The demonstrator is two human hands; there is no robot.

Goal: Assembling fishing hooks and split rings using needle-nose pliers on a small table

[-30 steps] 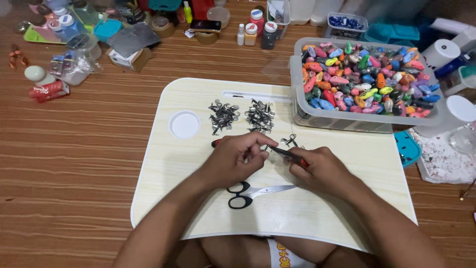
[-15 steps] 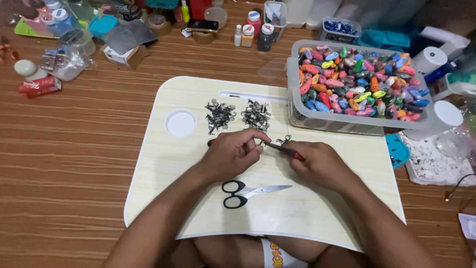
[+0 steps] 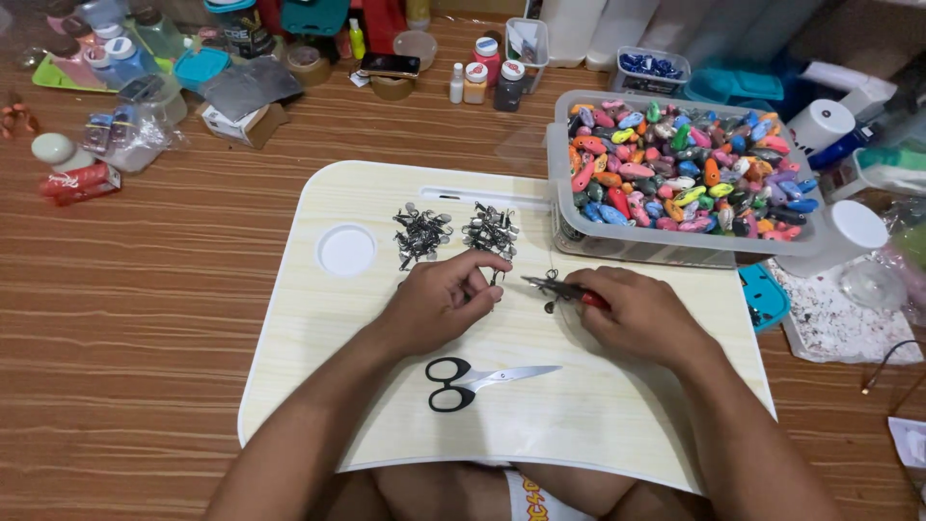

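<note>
My right hand (image 3: 641,314) grips small red-handled pliers (image 3: 564,287), whose tip points left and pinches a small metal piece. My left hand (image 3: 446,294) rests on the pale wooden lap tray (image 3: 598,415) just left of the pliers tip, with its fingers curled close to a small metal piece; what it holds is hidden. Two heaps of small dark metal hooks (image 3: 453,232) lie just beyond my left hand. Black-handled scissors (image 3: 477,380) lie shut on the tray in front of both hands.
A clear plastic bin (image 3: 569,164) full of several colourful small lure bodies stands at the tray's far right corner. A round white recess (image 3: 346,250) sits at the tray's left. Bottles, jars, boxes and a phone crowd the wooden floor beyond. A teal item and a spattered sheet lie to the right.
My hands have drawn slightly apart; the pliers tip now shows clear between them. The view has shifted a little, so the tray sits lower in frame.
</note>
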